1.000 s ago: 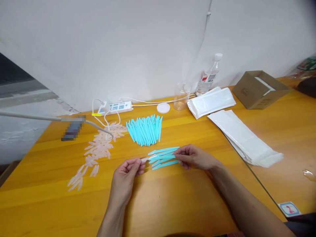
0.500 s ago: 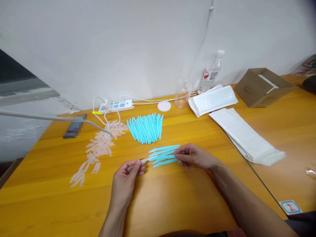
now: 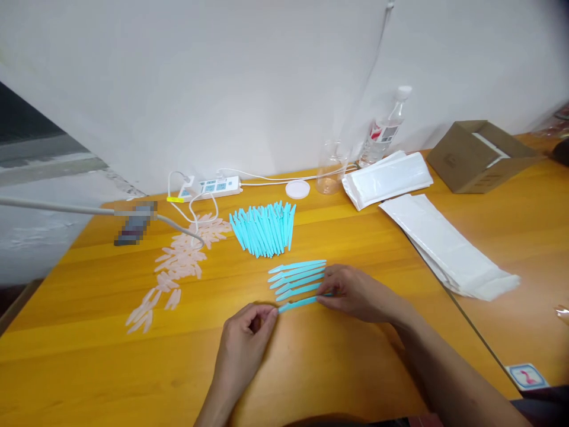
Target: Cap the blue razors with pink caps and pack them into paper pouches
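An eyebrow razor in light blue spans the gap between my hands, low over the table. My left hand is closed in a pinch at its blade end. The handle end is between the thumb and fingers of my right hand. Just beyond it, several capped-looking blue razors lie side by side in a row. A dense pile of blue razors sits farther back. Translucent pinkish blade caps are scattered to the left. Whether a cap is inside my left fingertips is hidden.
White cables run from a power strip along the wall, one crossing the caps. A round lid, clear jar and water bottle stand behind. White plastic sleeves and a cardboard box are at right. A pixelated dark object lies left.
At the earlier moment my left hand held a clear cap at a razor's tip above the row. Both hands have since moved toward me with a razor, below the now neater row.
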